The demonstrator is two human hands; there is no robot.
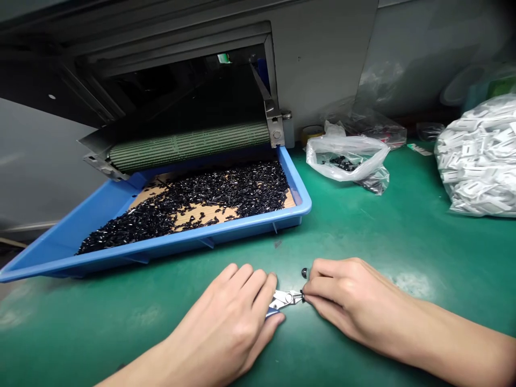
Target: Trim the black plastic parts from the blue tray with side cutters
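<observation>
My left hand [237, 314] is wrapped round a pair of small cutting pliers [287, 299] with silver jaws and a blue handle. The jaws point right, toward my right hand [346, 293]. Thumb and fingers of that hand pinch a tiny black plastic part [303, 295], mostly hidden by the fingertips. The plier tips meet this part; whether they are closed on it I cannot tell. Another rounded black piece [305, 273] shows just above, beside the right index finger; whether it lies on the table or is held is unclear.
Behind my hands, a blue tray [242, 231] holds many small black parts under a machine's green conveyor roller [193, 144]. At back right, an opened plastic bag [342, 172] contains black parts. A big bag of white pieces [479, 161] stands on the green table [403, 236].
</observation>
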